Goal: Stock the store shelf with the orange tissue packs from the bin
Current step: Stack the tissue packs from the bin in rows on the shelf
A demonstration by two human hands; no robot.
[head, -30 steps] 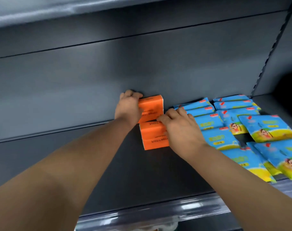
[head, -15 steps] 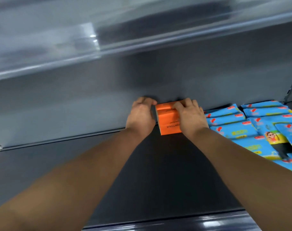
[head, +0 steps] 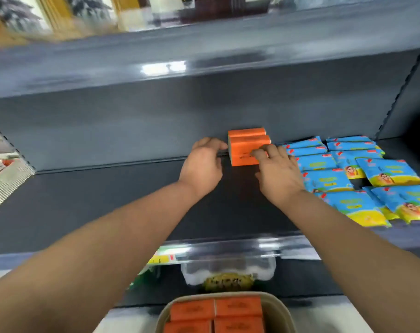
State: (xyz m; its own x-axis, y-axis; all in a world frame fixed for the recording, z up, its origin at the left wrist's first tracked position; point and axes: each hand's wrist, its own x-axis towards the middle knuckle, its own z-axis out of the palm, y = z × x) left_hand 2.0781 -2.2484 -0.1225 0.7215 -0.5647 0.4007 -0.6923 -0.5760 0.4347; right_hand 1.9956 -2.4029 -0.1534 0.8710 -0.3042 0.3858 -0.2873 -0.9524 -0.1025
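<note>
While shelved packs [head: 248,144] touch, bin [head: 228,294] holds orange packs [head: 216,313] (four visible)

Two orange tissue packs [head: 248,141] upright at the shelf [head: 108,200] back; more flat in the bin [head: 285,316].

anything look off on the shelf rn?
Only the blue packs at the right: they lie loosely overlapped, several skewed, not in straight rows. The two orange tissue packs stand squared against the back panel. Nothing looks spilled or damaged, though the picture is blurred.
</note>
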